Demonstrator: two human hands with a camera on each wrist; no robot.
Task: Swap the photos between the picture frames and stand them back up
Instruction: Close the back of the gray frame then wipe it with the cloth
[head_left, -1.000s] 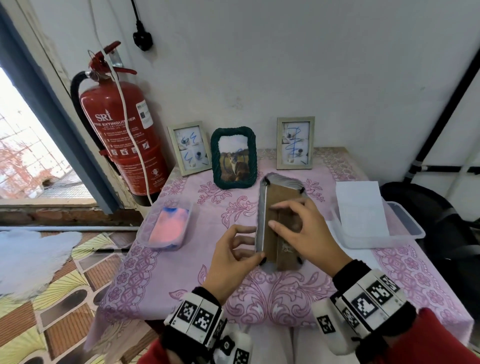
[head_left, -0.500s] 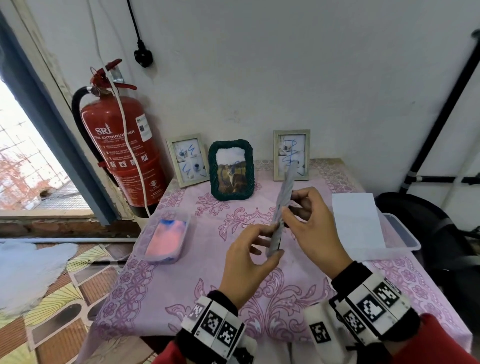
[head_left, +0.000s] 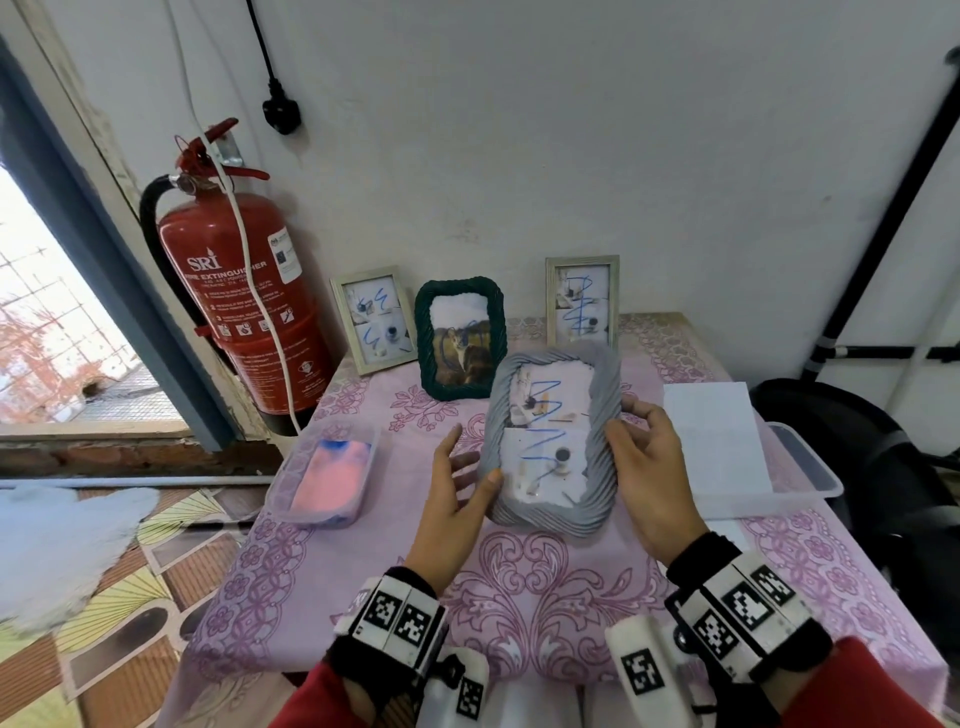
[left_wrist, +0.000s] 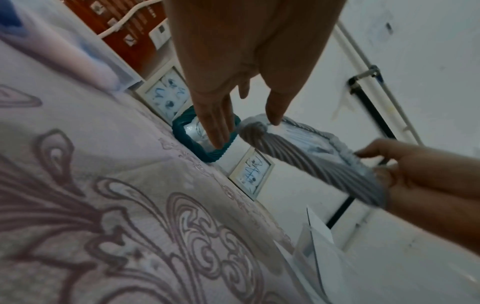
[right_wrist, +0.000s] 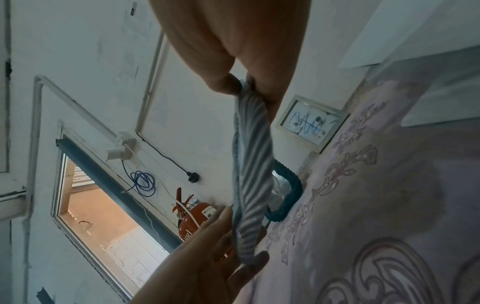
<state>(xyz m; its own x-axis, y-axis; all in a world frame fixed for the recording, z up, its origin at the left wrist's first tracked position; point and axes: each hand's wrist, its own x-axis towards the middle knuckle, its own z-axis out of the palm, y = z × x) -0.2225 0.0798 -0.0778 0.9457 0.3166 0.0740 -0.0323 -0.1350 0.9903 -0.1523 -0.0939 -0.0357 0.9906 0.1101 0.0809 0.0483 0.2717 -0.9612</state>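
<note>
Above the middle of the table I hold a grey rope frame (head_left: 550, 441) (left_wrist: 298, 152) (right_wrist: 249, 174), tilted with its front toward me. Its photo carries blue scribbles. My right hand (head_left: 639, 441) (right_wrist: 233, 61) pinches the frame's right edge between thumb and fingers. My left hand (head_left: 457, 483) (left_wrist: 233, 102) has straight fingers, and only its thumb tip touches the frame's lower left edge. A green rope frame (head_left: 460, 338) (left_wrist: 202, 152) (right_wrist: 288, 197) with a cat photo stands upright against the wall behind it.
Two pale frames (head_left: 374, 319) (head_left: 582, 301) stand either side of the green one. A lidded tub with pink contents (head_left: 327, 473) sits at left, a clear tub with white paper (head_left: 717, 436) at right. A red fire extinguisher (head_left: 239, 291) stands beyond the table's left corner.
The grey frame lay face down on the cloth, was lifted on edge, and now faces me. My left hand's grip has loosened to a thumb touch.
</note>
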